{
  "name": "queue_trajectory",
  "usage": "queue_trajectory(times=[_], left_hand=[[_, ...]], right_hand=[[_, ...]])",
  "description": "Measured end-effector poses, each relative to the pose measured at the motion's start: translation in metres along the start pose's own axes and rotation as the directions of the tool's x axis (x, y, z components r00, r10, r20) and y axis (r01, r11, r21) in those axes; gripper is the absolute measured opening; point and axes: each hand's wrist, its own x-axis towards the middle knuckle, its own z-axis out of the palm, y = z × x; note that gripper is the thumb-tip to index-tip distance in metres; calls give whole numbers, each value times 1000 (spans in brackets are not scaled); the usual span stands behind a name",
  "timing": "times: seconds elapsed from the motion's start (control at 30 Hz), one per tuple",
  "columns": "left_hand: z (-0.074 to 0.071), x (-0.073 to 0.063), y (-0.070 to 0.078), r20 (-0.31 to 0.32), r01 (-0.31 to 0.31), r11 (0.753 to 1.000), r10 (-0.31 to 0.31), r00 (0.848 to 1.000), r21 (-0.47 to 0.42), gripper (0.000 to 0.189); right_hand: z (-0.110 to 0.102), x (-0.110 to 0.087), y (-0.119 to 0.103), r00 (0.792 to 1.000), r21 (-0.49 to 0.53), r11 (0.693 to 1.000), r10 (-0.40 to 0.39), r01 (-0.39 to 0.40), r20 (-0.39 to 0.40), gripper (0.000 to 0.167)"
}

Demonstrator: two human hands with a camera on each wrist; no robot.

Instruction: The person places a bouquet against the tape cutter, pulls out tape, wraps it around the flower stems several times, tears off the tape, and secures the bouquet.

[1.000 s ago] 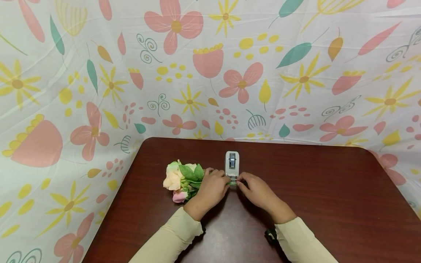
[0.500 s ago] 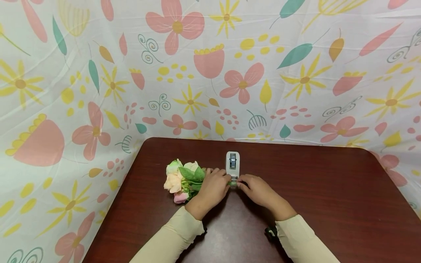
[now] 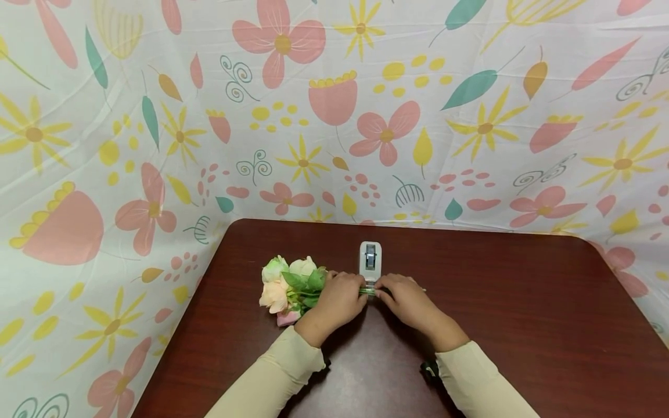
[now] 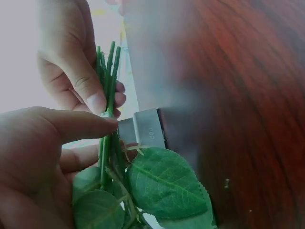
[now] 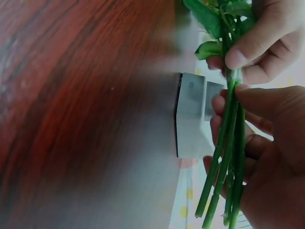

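A bunch of roses (image 3: 274, 295), cream, peach and pink, lies to the left with its blooms on the table. My left hand (image 3: 338, 301) holds the green stems (image 5: 228, 133) just below the leaves (image 4: 167, 183), thumb on one side and fingers on the other. Close beside it, my right hand (image 3: 409, 301) grips the same stems nearer their cut ends. A band of clear tape (image 5: 234, 75) shows round the stems between the two thumbs. Right behind the hands stands a white tape dispenser (image 3: 370, 274), its front end partly hidden by the stems and fingers.
The dark red-brown wooden table (image 3: 502, 302) extends on both sides of the hands. A flower-printed cloth (image 3: 334, 174) hangs behind it and along the left. Dark wrist straps show below both sleeves.
My right fingers have gone from pinching near the dispenser's front to gripping the stems, whose ends now show beyond the hand. The blooms have turned slightly. The dispenser stays in place.
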Motion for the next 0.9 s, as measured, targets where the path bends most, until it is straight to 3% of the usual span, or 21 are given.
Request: queue_trajectory(times=[0.17, 0.33, 0.6, 0.9], left_hand=[[-3, 0, 0, 43, -5, 1000, 4, 999, 18, 18], [-7, 1, 0, 68, -3, 1000, 4, 998, -9, 15], [-4, 2, 1, 72, 26, 999, -23, 997, -38, 7], [2, 2, 1, 44, 34, 997, -31, 999, -70, 6]], right_hand=[[1, 0, -1, 999, -36, 999, -34, 33, -37, 7], [1, 0, 0, 999, -25, 999, -34, 33, -20, 9], [1, -1, 2, 1000, 17, 1000, -9, 9, 10, 17], [4, -2, 1, 1000, 2, 1000, 9, -9, -20, 16]])
